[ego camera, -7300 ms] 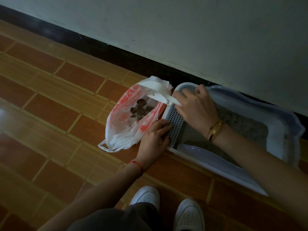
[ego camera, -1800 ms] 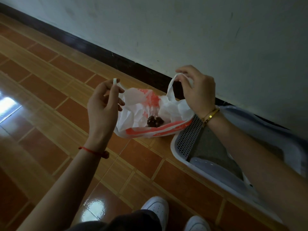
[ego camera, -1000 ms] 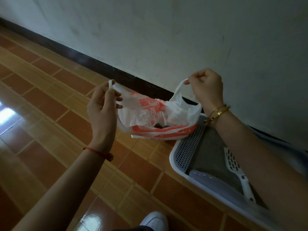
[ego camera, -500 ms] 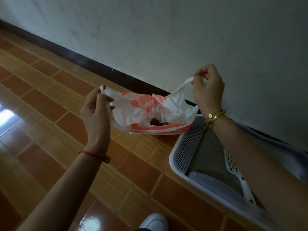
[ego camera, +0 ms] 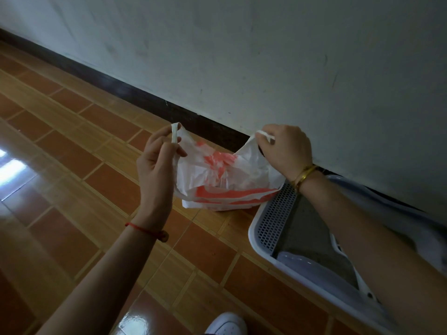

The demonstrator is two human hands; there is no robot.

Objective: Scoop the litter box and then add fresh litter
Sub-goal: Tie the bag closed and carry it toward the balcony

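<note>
Glossy orange-brown floor tiles (ego camera: 72, 165) lie open at left. The left hand (ego camera: 157, 163) pinches one handle of the white plastic bag (ego camera: 225, 180), its orange print crumpled and unreadable; the right hand (ego camera: 285, 148) grips the other handle. The right forearm partly hides the litter box (ego camera: 271, 228), set against the wall (ego camera: 266, 56).

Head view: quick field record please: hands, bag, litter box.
left hand: pinches one handle of the plastic bag
right hand: grips the other handle
plastic bag: white with red print, stretched between the hands, contents hidden
litter box: on the tiled floor by the wall, grated end nearest the bag
litter: grey, inside the box
</note>
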